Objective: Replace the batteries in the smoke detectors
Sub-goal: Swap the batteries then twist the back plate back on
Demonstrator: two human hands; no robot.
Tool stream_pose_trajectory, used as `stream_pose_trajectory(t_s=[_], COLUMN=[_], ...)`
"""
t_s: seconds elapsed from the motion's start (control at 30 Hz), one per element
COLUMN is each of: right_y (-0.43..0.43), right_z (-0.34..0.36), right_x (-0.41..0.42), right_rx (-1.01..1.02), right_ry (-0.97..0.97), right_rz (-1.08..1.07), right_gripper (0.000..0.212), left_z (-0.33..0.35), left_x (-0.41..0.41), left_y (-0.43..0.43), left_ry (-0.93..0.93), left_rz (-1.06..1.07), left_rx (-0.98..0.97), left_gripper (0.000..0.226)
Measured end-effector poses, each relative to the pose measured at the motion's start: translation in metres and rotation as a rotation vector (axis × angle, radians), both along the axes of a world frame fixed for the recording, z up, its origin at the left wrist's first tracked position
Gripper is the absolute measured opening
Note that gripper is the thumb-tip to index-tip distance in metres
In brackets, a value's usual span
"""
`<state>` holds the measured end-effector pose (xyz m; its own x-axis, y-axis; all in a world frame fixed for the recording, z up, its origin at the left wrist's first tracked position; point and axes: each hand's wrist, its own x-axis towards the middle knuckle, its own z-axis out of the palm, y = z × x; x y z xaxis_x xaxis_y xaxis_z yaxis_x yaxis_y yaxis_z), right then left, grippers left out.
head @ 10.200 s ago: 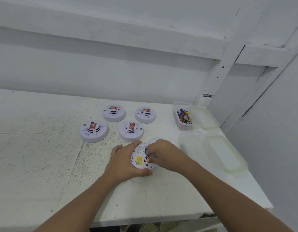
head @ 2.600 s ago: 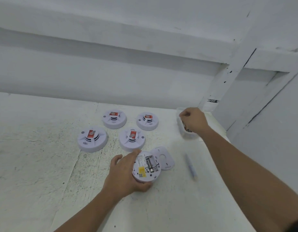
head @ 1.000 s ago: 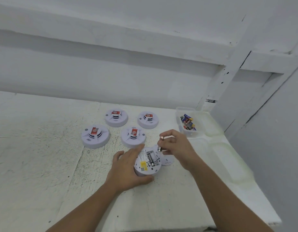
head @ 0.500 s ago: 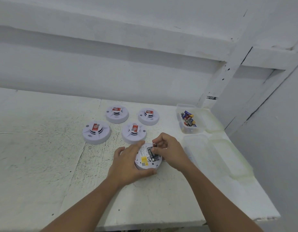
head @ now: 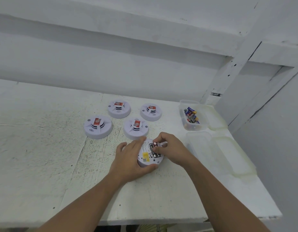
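An upturned white smoke detector point(head: 147, 157) lies on the white table, back side up, with a yellow label and an open battery bay. My left hand point(head: 128, 158) grips its left rim and holds it down. My right hand point(head: 170, 148) pinches a battery point(head: 155, 144) with a reddish end at the top of the bay. Several more detectors stand face up behind: one at the left point(head: 98, 127), one in the middle point(head: 136, 128), two at the back point(head: 119, 108) point(head: 150, 111).
A clear plastic tub point(head: 182, 113) holding several loose batteries sits at the back right. A second clear tub point(head: 199, 144) and two pale lids point(head: 232, 154) lie along the table's right side. The wall and a slanted beam point(head: 228, 71) rise behind.
My right hand fetched a battery from the tub, carried it back to the detector, and now presses it at the bay. My left hand has stayed on the detector.
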<state>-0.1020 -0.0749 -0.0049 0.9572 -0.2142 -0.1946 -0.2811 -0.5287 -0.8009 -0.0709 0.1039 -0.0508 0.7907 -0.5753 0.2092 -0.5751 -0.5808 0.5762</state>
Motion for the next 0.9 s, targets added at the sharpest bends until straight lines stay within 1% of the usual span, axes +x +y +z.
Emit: stream_pose_trajectory(t_s=[0.13,0.27,0.4,0.5,0.63,0.8,0.9], right_y=[0.001,0.001,0.006,0.01,0.011,0.012,0.011], right_z=[-0.005,-0.005,-0.002,0.0,0.0,-0.001,0.0], right_x=[-0.004,-0.006,-0.008,-0.008,-0.009,-0.007,-0.004], right_rx=[0.007,0.021,0.027,0.076,0.127,0.145,0.105], right_ry=[-0.015,-0.032,-0.034,0.0,-0.003,0.022,0.084], right_rz=[-0.021,-0.04,-0.062,-0.065,-0.078,-0.127,-0.145], right_gripper=[0.016,0.008,0.008,0.007,0.006,0.025,0.031], left_z=[-0.004,-0.005,-0.005,-0.004,-0.004,-0.003,-0.003], left_x=[0.002,0.001,0.0,0.0,0.0,0.0,0.001], left_y=[-0.001,0.0,0.0,0.001,0.002,0.001,0.001], left_ry=[-0.038,-0.052,-0.052,-0.048,-0.035,-0.039,-0.038], left_rz=[0.0,-0.002,-0.003,-0.002,-0.005,0.003,0.006], left_rx=[-0.012,-0.007,0.002,-0.018,-0.038,-0.036,-0.032], left_gripper=[0.096,0.096,0.097,0.095,0.095,0.095,0.095])
